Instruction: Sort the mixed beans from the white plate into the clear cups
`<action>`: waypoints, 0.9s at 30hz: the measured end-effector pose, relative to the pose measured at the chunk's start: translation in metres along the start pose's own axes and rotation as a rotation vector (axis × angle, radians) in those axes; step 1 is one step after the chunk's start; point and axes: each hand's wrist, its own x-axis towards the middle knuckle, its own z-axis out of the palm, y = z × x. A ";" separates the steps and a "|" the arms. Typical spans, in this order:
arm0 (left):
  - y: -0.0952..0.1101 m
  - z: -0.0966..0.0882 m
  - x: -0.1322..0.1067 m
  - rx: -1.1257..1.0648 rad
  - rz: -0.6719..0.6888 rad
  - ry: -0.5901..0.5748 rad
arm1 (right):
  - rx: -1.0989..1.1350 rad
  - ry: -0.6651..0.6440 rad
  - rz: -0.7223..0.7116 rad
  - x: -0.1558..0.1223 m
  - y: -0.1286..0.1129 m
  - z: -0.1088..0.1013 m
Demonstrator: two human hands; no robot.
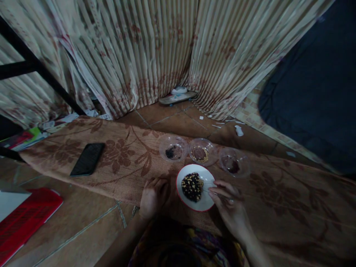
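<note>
A white plate with a red rim lies on a brown flowered mat and holds a heap of mixed dark and pale beans. Beyond it stand three clear bowls: the left bowl holds dark beans, the middle bowl pale ones, the right bowl reddish ones. My left hand rests on the mat just left of the plate, fingers curled. My right hand touches the plate's right edge, its fingertips pinched together; what they hold is too small to make out.
A black phone lies on the mat at the left. A red flat object sits on the tiled floor at far left. Striped curtains hang behind, with a sandal below them. A dark cloth fills the right.
</note>
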 end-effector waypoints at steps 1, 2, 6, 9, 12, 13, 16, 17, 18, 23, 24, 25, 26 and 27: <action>0.000 0.001 0.000 0.003 -0.002 -0.001 | -0.032 0.021 -0.016 0.000 0.003 0.000; -0.001 0.001 -0.001 0.006 -0.003 -0.002 | -0.053 0.048 -0.019 0.000 0.006 -0.002; -0.003 0.003 -0.001 0.002 0.004 -0.010 | -0.078 0.136 0.062 0.000 0.013 -0.015; -0.003 0.003 -0.002 -0.007 0.008 -0.009 | -0.041 0.134 0.128 -0.003 0.013 -0.019; -0.003 0.003 -0.002 -0.003 0.005 -0.003 | 0.013 0.105 0.164 -0.005 0.012 -0.017; -0.003 0.003 -0.002 0.000 0.004 0.001 | 0.020 0.096 0.172 -0.006 0.011 -0.015; -0.002 0.003 -0.002 0.005 0.006 0.005 | 0.020 0.091 0.170 -0.006 0.011 -0.013; -0.002 0.003 -0.002 0.006 0.009 0.003 | 0.018 0.092 0.161 -0.006 0.012 -0.012; -0.003 0.003 -0.002 0.007 0.012 0.001 | 0.017 0.093 0.153 -0.005 0.012 -0.012; -0.004 0.004 -0.002 0.012 0.012 -0.005 | 0.026 0.079 0.161 -0.006 0.016 -0.012; -0.004 0.004 -0.002 0.011 0.009 -0.007 | 0.032 0.072 0.167 -0.007 0.017 -0.012; -0.003 0.003 -0.002 0.007 0.005 -0.010 | 0.037 0.067 0.173 -0.007 0.017 -0.012; -0.003 0.003 -0.001 0.003 0.003 -0.013 | 0.042 0.067 0.177 -0.007 0.017 -0.011; -0.003 0.002 -0.001 -0.001 0.002 -0.015 | 0.045 0.067 0.180 -0.007 0.017 -0.011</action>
